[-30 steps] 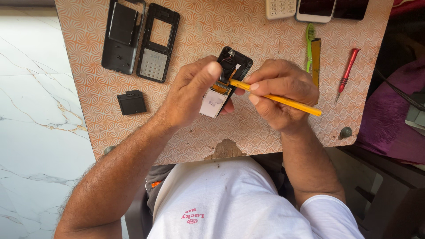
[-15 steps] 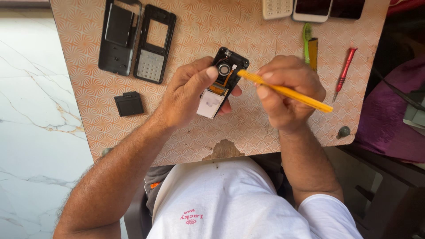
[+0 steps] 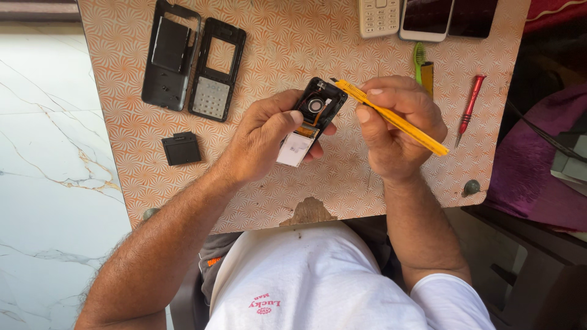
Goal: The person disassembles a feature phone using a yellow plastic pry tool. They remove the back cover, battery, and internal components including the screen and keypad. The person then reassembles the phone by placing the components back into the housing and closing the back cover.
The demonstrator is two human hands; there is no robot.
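Since half a second ago our right hand (image 3: 397,125) has tipped the yellow plastic screwdriver (image 3: 391,117) so its dark tip now sits at the far right corner of the black stripped-down phone body (image 3: 313,116), rather than across its middle.

We grip the screwdriver with thumb and curled fingers clenched around its slim flat-sided handle, the yellow end sticking out past the knuckles to the right. Our left hand (image 3: 266,137) grasps the phone body from the left, thumb lying along its edge and fingers wrapped beneath; it is held just above the orange-and-white swirl-patterned tabletop (image 3: 275,49). The body shows a round silver ring, an orange strip and a pale rectangular panel at its near end.

On the table, far left, lie a black plastic rear shell (image 3: 168,58) and a black front frame with grey keypad (image 3: 217,70), side by side; nearer, a small black square part (image 3: 181,148). To the right rest a red slim screwdriver (image 3: 468,107) and a green-handled tool (image 3: 420,58).
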